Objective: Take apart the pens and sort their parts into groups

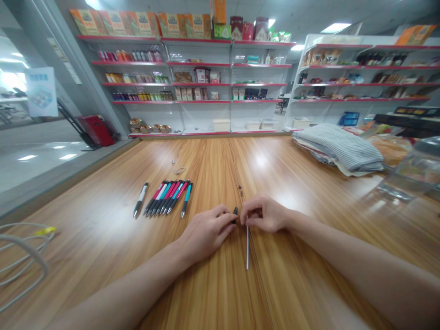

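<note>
On the wooden table (103, 256), with folded cloth (338, 146) far right and a row of pens (168, 197) to the left, the left hand (206, 231) pinched a small black pen part (235, 211) just beside the right hand (263, 213), whose fingers closed on a thin white refill (247, 247) lying on the wood.

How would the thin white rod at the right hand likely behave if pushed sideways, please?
The thin white rod looks round and slender, so it would probably roll on the smooth table. It seems very light and might flex; the right hand pinches its far end.
</note>
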{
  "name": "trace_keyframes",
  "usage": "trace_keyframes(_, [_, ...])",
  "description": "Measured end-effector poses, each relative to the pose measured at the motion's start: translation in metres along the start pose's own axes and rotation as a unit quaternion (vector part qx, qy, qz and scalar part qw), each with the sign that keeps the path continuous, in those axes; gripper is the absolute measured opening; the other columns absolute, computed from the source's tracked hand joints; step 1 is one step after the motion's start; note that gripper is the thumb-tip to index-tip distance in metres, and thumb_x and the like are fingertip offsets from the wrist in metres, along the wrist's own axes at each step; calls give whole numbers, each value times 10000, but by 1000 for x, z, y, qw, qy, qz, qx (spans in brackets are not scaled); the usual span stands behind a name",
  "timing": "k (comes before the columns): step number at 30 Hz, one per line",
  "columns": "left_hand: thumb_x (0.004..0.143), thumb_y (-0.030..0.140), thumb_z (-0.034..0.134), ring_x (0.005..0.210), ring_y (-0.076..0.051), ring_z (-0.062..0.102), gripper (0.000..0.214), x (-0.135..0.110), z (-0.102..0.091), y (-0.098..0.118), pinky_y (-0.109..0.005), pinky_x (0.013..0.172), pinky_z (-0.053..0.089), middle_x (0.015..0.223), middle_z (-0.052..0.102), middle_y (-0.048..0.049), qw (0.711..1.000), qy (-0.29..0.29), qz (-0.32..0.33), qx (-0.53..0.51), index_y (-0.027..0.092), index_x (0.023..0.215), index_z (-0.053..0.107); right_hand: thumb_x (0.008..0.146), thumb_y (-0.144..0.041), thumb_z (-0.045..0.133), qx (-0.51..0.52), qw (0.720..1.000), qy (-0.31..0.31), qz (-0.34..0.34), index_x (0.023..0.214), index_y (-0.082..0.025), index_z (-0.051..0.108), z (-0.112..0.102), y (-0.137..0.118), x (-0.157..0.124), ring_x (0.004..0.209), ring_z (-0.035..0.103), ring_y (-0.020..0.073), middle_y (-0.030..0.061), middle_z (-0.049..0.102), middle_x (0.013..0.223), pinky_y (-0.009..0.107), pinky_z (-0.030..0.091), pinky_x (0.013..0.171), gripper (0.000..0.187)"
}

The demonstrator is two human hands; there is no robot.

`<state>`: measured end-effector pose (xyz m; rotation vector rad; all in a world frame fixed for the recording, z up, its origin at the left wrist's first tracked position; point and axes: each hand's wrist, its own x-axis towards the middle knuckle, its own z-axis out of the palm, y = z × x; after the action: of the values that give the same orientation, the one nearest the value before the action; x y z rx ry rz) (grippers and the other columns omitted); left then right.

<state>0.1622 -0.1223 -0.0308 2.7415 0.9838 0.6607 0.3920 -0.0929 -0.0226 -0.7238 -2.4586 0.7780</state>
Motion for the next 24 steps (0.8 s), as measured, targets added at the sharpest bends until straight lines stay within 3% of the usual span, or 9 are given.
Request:
trace_keyframes(2, [922,268,434,838,-137,594,234,-1,-2,3,-248,741,484,996,601,-53,1000,4,16,10,211,1058,615,812,-154,550,-45,994,94,21,921,-142,681,-2,8,1,531,417,80,-14,517,624,210,335,512,171])
trace_keyframes(4, [918,241,427,790,-125,587,239,-3,-4,6,-234,681,472,987,594,-40,998,-9,52,32,230,1075,606,828,-158,549,-105,987,118,9,1040,-193,679,-4,16,2,615,458,100,-6,505,669,220,359,577,250])
trace_keyframes(8, [909,217,420,686,-106,571,359,-5,-6,15,-222,547,418,1034,586,11,980,-81,156,98,364,1224,509,862,-209,553,-180,982,48,-30,1108,-288,671,-4,19,5,725,499,121,14,521,764,232,374,639,284])
trace_keyframes(10, [918,224,403,687,-109,575,355,-6,-6,19,-226,539,414,1049,587,17,971,-109,183,113,363,1231,499,876,-247,550,-191,980,29,-37,1056,-286,696,-1,18,7,737,507,121,19,527,782,231,382,644,235])
trace_keyframes(17, [933,218,373,752,-113,605,288,-5,-8,25,-233,617,452,1117,584,20,970,-127,179,102,309,1149,541,886,-171,508,-149,988,38,-23,998,-236,704,-8,27,3,807,551,126,33,585,866,243,436,742,235])
trace_keyframes(24, [949,245,364,716,-108,595,246,-6,-7,32,-231,594,443,1082,599,13,972,-116,179,99,282,1092,561,855,-117,511,-109,993,40,-8,946,-219,711,-14,33,0,808,571,127,31,601,877,260,452,775,243])
